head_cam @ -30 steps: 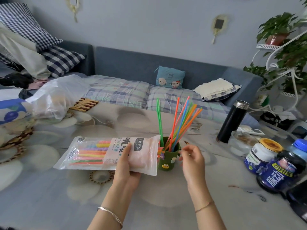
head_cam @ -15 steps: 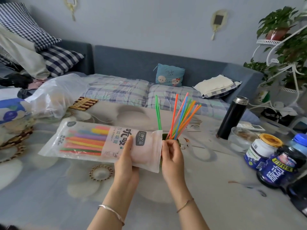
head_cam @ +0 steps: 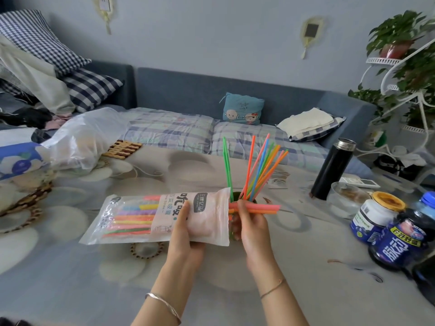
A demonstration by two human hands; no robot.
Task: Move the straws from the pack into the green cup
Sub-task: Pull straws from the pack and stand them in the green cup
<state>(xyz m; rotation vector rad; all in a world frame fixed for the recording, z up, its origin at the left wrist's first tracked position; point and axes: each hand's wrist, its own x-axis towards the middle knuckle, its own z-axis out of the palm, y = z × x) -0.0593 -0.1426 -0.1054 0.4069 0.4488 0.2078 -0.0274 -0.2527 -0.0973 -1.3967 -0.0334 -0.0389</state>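
Pink straws now halfway out of pack, between right-hand fingers.

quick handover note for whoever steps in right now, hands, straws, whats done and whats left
Left hand: holds the straw pack above the table, open end to the right.
Right hand: pinches a few pink and orange straws partly drawn out of the pack.
Green cup: behind the hands, mostly hidden.
Done: a bunch of standing straws already in the cup.
Left: put these in, then empty the pack, which still holds many.
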